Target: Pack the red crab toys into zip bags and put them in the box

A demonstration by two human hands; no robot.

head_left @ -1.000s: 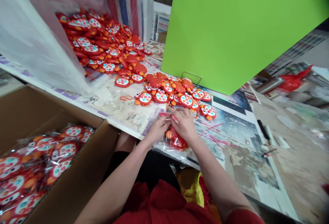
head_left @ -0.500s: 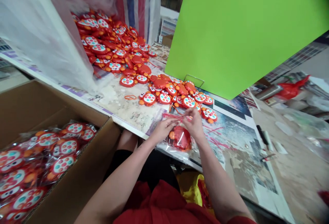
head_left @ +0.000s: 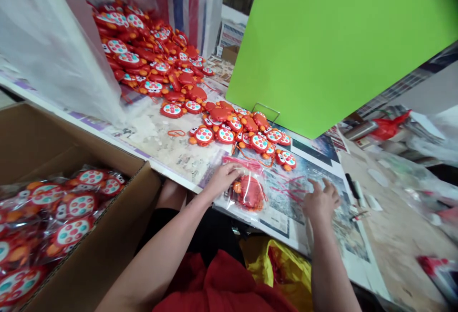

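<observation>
A clear plastic bag point(head_left: 246, 165) with a red strip along its top lies near the front edge of the table. Inside it is a red toy point(head_left: 253, 191) with an orange part at its left, lying with its plain red side up. My left hand point(head_left: 225, 177) has its fingers closed on the bag's upper left part. Away to the right, my right hand point(head_left: 321, 198) hovers with fingers apart and nothing in it. Pinkish-red strips point(head_left: 291, 189) lie on the table between the bag and this hand.
Loose red crab-like toys point(head_left: 225, 134) lie behind the bag, and a larger heap point(head_left: 150, 59) spills from a white woven sack point(head_left: 71, 64). At left stands a cardboard box point(head_left: 118, 216) holding bagged toys. A green board point(head_left: 322, 54) rises behind the table; a yellow bag point(head_left: 282, 264) hangs below.
My right hand has let go of the bag's top and moved right, its fingers spreading. My left hand stays on the bag. The whole view has shifted slightly.
</observation>
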